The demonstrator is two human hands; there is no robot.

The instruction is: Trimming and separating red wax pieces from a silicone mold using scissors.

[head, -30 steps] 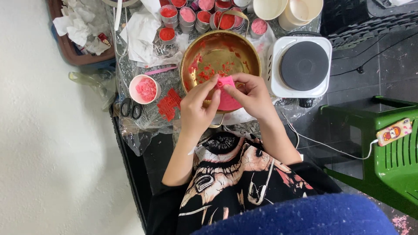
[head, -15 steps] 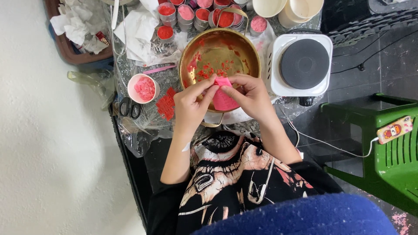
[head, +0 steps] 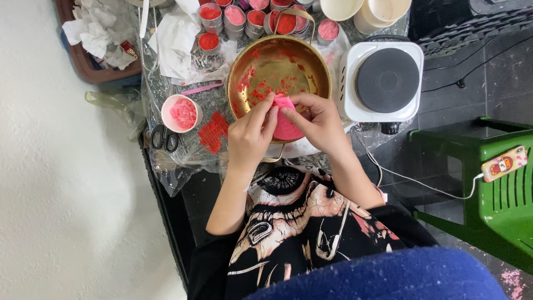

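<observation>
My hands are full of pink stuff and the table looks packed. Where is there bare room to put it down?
Little room. The hot plate top is bare, right of the brass bowl. A small strip of plastic sheet lies between the scissors and the left hand. Behind the bowl, small tins and crumpled paper crowd everything.

Both hands' fingers [head: 270, 114] cover most of the pink piece [head: 286, 129]; beyond the fingertips, cups [head: 338, 8] are cropped by the top edge.
</observation>
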